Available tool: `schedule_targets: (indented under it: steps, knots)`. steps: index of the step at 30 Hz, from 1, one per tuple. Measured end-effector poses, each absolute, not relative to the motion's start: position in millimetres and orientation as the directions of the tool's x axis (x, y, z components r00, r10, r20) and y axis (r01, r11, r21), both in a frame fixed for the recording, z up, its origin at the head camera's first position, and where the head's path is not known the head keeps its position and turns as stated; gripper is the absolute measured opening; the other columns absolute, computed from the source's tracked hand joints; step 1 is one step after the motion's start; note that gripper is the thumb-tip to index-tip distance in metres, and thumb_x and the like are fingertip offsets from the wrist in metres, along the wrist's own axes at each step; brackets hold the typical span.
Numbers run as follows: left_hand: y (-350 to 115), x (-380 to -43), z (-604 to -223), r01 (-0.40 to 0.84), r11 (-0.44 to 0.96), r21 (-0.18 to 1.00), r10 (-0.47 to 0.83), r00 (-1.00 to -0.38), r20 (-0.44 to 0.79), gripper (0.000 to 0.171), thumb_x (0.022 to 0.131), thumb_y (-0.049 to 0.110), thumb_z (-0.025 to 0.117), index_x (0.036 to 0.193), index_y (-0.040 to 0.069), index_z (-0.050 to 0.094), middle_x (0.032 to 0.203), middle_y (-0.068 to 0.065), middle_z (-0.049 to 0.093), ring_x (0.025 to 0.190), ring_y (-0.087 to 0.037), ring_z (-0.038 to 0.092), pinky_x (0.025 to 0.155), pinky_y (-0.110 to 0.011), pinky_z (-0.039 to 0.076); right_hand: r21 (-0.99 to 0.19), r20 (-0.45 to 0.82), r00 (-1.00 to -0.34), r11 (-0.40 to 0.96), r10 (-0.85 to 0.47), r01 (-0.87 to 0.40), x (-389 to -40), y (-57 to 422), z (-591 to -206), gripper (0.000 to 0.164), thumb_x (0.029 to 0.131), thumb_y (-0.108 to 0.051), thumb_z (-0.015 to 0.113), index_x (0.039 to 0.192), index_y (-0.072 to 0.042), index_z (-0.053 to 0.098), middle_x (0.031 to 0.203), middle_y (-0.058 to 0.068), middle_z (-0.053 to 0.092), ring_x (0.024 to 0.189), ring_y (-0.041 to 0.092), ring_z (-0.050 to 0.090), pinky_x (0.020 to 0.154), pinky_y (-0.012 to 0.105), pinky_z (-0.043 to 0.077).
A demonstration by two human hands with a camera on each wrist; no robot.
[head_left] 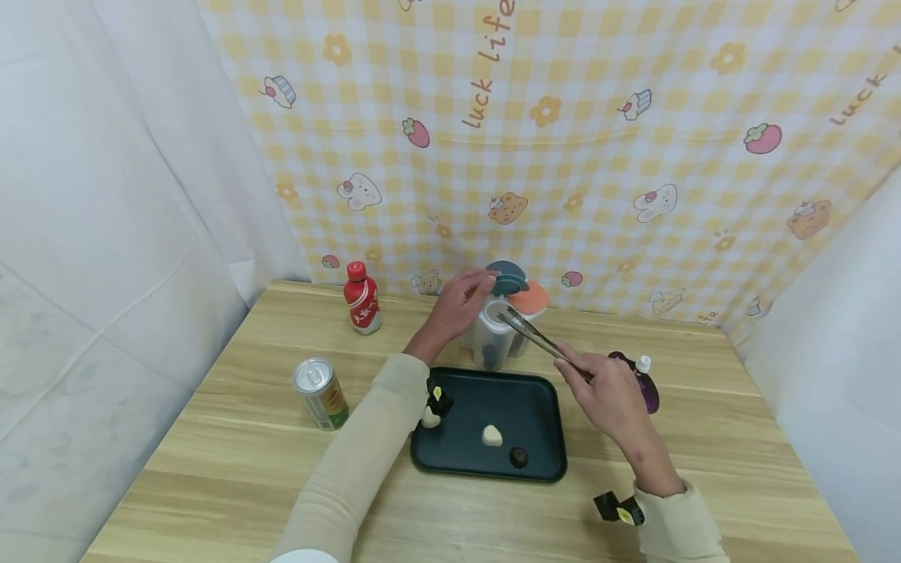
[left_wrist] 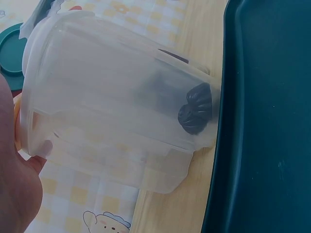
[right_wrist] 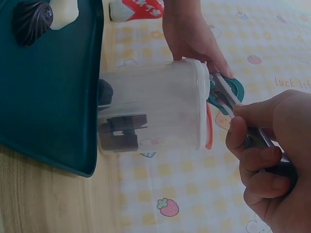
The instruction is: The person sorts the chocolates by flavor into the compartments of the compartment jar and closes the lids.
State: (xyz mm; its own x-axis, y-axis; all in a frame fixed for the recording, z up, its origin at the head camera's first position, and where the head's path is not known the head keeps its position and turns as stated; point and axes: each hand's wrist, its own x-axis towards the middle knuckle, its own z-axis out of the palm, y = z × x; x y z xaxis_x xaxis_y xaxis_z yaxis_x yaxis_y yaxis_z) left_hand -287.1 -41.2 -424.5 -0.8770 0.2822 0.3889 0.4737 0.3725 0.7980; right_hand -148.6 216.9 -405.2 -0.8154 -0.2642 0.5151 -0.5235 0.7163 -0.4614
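Note:
A translucent storage container (head_left: 490, 344) with several coloured flip lids stands behind the tray, dark pieces lying low inside it. My left hand (head_left: 461, 303) is at its top, holding the raised green lid (right_wrist: 235, 91) with its fingers. In my right hand (head_left: 607, 389) I grip metal tongs (head_left: 533, 335), their tips at the container's opening. Whether the tips hold anything cannot be told. On the dark green tray (head_left: 464, 461) lie a white piece (head_left: 492, 435), a dark swirled piece (right_wrist: 31, 22), and another white piece (head_left: 431, 418) beside my left sleeve.
A red bottle (head_left: 362, 301) stands at the back left, with a tin can (head_left: 321, 393) nearer me. Right of the container lies a purple pouch (head_left: 646, 391) with a white cap, partly behind my right hand. A checked curtain (head_left: 436, 180) hangs along the table's back edge.

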Motion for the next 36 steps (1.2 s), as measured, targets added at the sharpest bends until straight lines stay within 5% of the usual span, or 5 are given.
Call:
schedule_targets:
  steps: [8, 14, 26, 32, 36]
  knots:
    - [-41.4, -286.7, -423.8, 0.456, 0.389, 0.800, 0.279, -0.886, 0.369, 0.042, 0.111, 0.039, 0.046, 0.138, 0.014, 0.068, 0.145, -0.005, 0.057, 0.129, -0.020, 0.054, 0.103, -0.036, 0.048, -0.407, 0.576, -0.763, 0.707, -0.293, -0.579, -137.3, 226.7, -402.5, 0.039, 0.089, -0.003, 0.080, 0.128, -0.008, 0.075, 0.059, -0.017, 0.040, 0.049, 0.002, 0.033, 0.044, 0.020, 0.028]
    - [-41.1, -287.2, -424.4, 0.448, 0.398, 0.800, 0.272, -0.891, 0.364, 0.044, 0.111, 0.042, 0.045, 0.138, 0.015, 0.068, 0.146, -0.006, 0.057, 0.133, -0.021, 0.051, 0.106, -0.037, 0.046, -0.448, 0.542, -0.784, 0.686, -0.302, -0.574, -120.0, 237.6, -399.0, 0.037, 0.089, -0.004, 0.081, 0.125, -0.007, 0.076, 0.063, -0.018, 0.053, 0.049, 0.000, 0.037, 0.044, 0.016, 0.031]
    - [-40.9, -287.4, -423.5, 0.431, 0.400, 0.809, 0.266, -0.899, 0.348, 0.045, 0.111, 0.044, 0.045, 0.137, 0.015, 0.069, 0.145, -0.005, 0.058, 0.134, -0.019, 0.050, 0.108, -0.037, 0.045, -0.556, 0.210, -0.866, 0.673, -0.453, -0.487, -87.5, 264.6, -404.1, 0.030, 0.095, -0.018, 0.078, 0.123, -0.010, 0.078, 0.067, -0.020, 0.054, 0.050, -0.005, 0.034, 0.041, 0.019, 0.036]
    - [-40.7, -287.6, -424.5, 0.430, 0.407, 0.806, 0.266, -0.900, 0.345, 0.047, 0.111, 0.046, 0.044, 0.138, 0.017, 0.069, 0.146, -0.003, 0.058, 0.134, -0.018, 0.050, 0.107, -0.036, 0.045, -0.621, -0.006, -0.845, 0.665, -0.535, -0.416, -81.4, 276.8, -407.8, 0.034, 0.098, -0.032, 0.073, 0.126, -0.011, 0.076, 0.093, -0.010, 0.075, 0.062, -0.003, 0.046, 0.052, 0.021, 0.044]
    - [-40.6, -288.5, -425.3, 0.438, 0.402, 0.804, 0.264, -0.896, 0.357, 0.046, 0.111, 0.044, 0.044, 0.137, 0.016, 0.069, 0.145, -0.004, 0.058, 0.135, -0.018, 0.050, 0.107, -0.036, 0.045, -0.646, -0.042, -0.826, 0.646, -0.562, -0.406, -80.9, 281.3, -412.1, 0.037, 0.098, -0.031, 0.073, 0.126, -0.007, 0.076, 0.077, -0.016, 0.065, 0.060, -0.002, 0.044, 0.051, 0.022, 0.044]
